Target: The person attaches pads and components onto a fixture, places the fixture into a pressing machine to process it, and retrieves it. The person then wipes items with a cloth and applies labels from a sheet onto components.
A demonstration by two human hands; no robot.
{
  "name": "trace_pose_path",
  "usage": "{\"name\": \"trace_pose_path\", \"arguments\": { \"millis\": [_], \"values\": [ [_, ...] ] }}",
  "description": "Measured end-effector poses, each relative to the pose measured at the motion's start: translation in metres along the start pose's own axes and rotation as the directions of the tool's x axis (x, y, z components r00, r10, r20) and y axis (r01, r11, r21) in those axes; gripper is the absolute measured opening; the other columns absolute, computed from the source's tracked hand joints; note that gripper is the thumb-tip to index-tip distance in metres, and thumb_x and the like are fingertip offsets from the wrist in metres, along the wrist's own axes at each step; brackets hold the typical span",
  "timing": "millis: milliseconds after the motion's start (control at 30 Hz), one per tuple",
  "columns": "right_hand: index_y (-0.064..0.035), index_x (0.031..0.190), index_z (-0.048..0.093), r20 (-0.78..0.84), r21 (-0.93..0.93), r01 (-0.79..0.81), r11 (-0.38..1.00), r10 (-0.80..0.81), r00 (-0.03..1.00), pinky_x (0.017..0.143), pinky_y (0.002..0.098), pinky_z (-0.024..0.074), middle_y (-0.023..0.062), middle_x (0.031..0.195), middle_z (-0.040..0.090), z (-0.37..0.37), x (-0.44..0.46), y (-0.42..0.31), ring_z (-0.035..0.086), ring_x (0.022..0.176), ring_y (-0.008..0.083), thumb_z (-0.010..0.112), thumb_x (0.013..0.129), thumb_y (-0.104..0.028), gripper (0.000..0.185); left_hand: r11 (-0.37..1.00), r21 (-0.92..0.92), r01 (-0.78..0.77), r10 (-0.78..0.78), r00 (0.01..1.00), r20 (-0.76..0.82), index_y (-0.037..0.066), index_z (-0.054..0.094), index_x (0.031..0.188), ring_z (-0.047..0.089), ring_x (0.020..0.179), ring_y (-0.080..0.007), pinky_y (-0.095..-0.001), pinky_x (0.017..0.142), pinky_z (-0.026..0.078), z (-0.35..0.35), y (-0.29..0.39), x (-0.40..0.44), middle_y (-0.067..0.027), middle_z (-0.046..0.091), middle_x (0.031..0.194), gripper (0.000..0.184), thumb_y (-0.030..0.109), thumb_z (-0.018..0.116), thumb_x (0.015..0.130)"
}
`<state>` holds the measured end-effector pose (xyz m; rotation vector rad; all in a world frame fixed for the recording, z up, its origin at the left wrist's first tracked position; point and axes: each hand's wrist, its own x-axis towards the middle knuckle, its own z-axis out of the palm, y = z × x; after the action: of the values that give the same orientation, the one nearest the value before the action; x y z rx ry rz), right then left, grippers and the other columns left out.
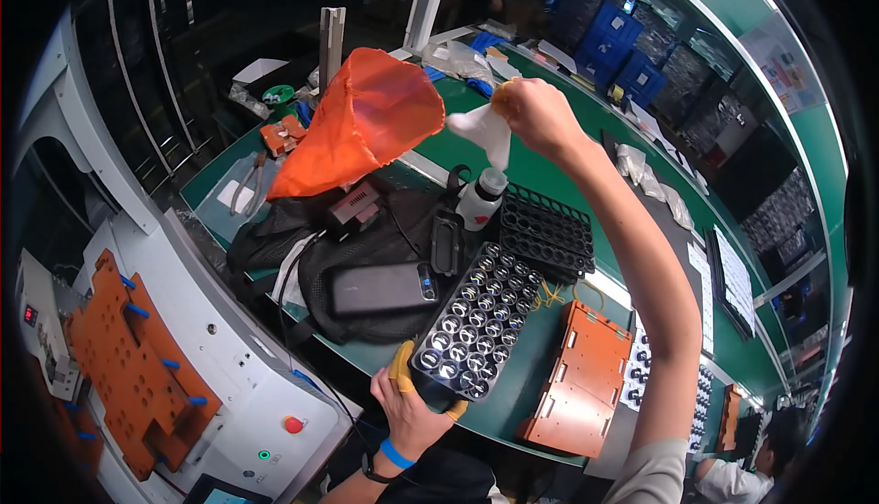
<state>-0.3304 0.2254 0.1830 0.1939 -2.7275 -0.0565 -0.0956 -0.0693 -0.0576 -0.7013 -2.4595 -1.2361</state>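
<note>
My right hand (538,118), raised over the far side of the bench, pinches a limp white cloth (485,130). The cloth hangs between an open orange bag (366,124) and a white bottle (481,200). My left hand (412,417), with yellow finger covers, grips the near end of a black tray (438,378). Several shiny round clear-topped pieces (476,316) fill its rows of holes. The tray sits tilted at the bench's front edge. Beyond it is a black rack with round holes (548,229).
Left of the tray, a power bank (383,288) lies on a black mesh backpack (307,307). Pliers (247,184) rest farther left. An orange-brown fixture plate (579,380) stands on the right. A white machine (211,367) borders the left. Another person (760,467) is at lower right.
</note>
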Motion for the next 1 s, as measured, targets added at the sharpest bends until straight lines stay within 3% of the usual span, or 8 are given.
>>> {"name": "trace_pose_path", "arguments": {
  "millis": [133, 233, 500, 600, 733, 833, 867, 1000],
  "values": [
    [-0.0058, 0.101, 0.075, -0.025, -0.008, 0.084, 0.996, -0.084, 0.996, 0.080, 0.0478, 0.0568, 0.0168, 0.099, 0.069, -0.002, -0.038, -0.001, 0.070, 0.090, 0.0387, 0.061, 0.086, -0.006, 0.020, 1.000, -0.007, 0.024, -0.024, 1.000, 0.016, -0.004, 0.028, 0.152, 0.049, 0.126, -0.0369, -0.0557, 0.112, 0.027, 0.000, 0.001, 0.000, -0.0207, 0.049, 0.144, 0.119, 0.042, 0.093, 0.063],
    [-0.0031, 0.108, 0.076, -0.067, 0.025, 0.064, 0.998, -0.063, 0.996, 0.077, 0.0442, 0.0551, 0.0168, 0.096, 0.070, 0.007, -0.055, 0.011, 0.070, 0.088, 0.0365, 0.071, 0.091, -0.009, 0.018, 0.999, -0.028, 0.027, -0.027, 1.000, 0.003, -0.004, 0.030, 0.151, 0.047, 0.125, -0.0379, -0.0560, 0.112, 0.026, 0.002, 0.001, -0.001, -0.0201, 0.049, 0.142, 0.117, 0.038, 0.093, 0.061],
    [-0.0017, 0.116, 0.072, -0.209, 0.029, -0.117, 0.993, 0.120, 0.971, 0.075, 0.0457, 0.0543, 0.0196, 0.093, 0.072, -0.012, -0.046, 0.031, 0.069, 0.087, 0.0397, 0.068, 0.090, -0.004, 0.027, 0.999, -0.036, 0.028, -0.028, 0.999, -0.021, -0.004, 0.033, 0.149, 0.044, 0.122, -0.0403, -0.0574, 0.110, 0.028, 0.003, 0.002, 0.000, -0.0201, 0.050, 0.136, 0.112, 0.033, 0.092, 0.061],
    [-0.0003, 0.120, 0.070, -0.131, 0.035, -0.196, 0.980, 0.199, 0.971, 0.072, 0.0441, 0.0547, 0.0195, 0.090, 0.074, -0.010, -0.038, 0.031, 0.072, 0.082, 0.0350, 0.068, 0.091, -0.005, 0.030, 0.999, 0.001, 0.038, -0.038, 0.999, -0.008, -0.005, 0.031, 0.151, 0.047, 0.126, -0.0366, -0.0562, 0.113, 0.026, 0.005, 0.000, -0.003, -0.0191, 0.050, 0.143, 0.118, 0.041, 0.093, 0.061],
    [-0.0012, 0.119, 0.073, 0.268, 0.358, -0.206, 0.910, 0.111, 0.957, 0.087, 0.0428, 0.0570, 0.0234, 0.104, 0.075, -0.005, -0.050, 0.001, 0.073, 0.097, 0.0359, 0.070, 0.089, -0.010, 0.031, 1.000, -0.003, 0.025, -0.025, 1.000, -0.019, -0.004, 0.031, 0.151, 0.047, 0.127, -0.0360, -0.0564, 0.113, 0.026, 0.005, -0.001, -0.003, -0.0192, 0.050, 0.143, 0.118, 0.041, 0.092, 0.062],
    [0.0044, 0.118, 0.071, 0.328, 0.420, -0.246, 0.873, 0.106, 0.939, 0.087, 0.0407, 0.0572, 0.0229, 0.104, 0.076, 0.006, -0.058, -0.009, 0.074, 0.097, 0.0330, 0.070, 0.092, -0.009, 0.029, 1.000, -0.008, 0.029, -0.029, 0.999, -0.014, -0.005, 0.030, 0.151, 0.047, 0.128, -0.0359, -0.0564, 0.113, 0.025, 0.006, -0.001, -0.003, -0.0192, 0.050, 0.143, 0.118, 0.042, 0.092, 0.062],
    [0.0066, 0.117, 0.071, 0.446, 0.430, -0.379, 0.819, 0.172, 0.878, 0.087, 0.0388, 0.0575, 0.0229, 0.105, 0.076, -0.001, -0.057, -0.017, 0.074, 0.099, 0.0296, 0.070, 0.093, -0.007, 0.028, 0.999, -0.008, 0.035, -0.035, 0.999, -0.008, -0.005, 0.030, 0.151, 0.047, 0.128, -0.0360, -0.0565, 0.113, 0.026, 0.006, -0.001, -0.003, -0.0192, 0.050, 0.144, 0.118, 0.042, 0.092, 0.062],
    [0.0067, 0.122, 0.069, 0.285, 0.617, -0.220, 0.755, 0.046, 0.957, 0.089, 0.0374, 0.0571, 0.0209, 0.107, 0.076, 0.021, -0.065, -0.005, 0.073, 0.101, 0.0254, 0.067, 0.095, -0.005, 0.029, 0.999, 0.004, 0.044, -0.045, 0.999, 0.008, -0.005, 0.030, 0.151, 0.048, 0.128, -0.0362, -0.0565, 0.113, 0.026, 0.003, 0.002, -0.001, -0.0191, 0.050, 0.143, 0.118, 0.042, 0.092, 0.062]
  ]
}}
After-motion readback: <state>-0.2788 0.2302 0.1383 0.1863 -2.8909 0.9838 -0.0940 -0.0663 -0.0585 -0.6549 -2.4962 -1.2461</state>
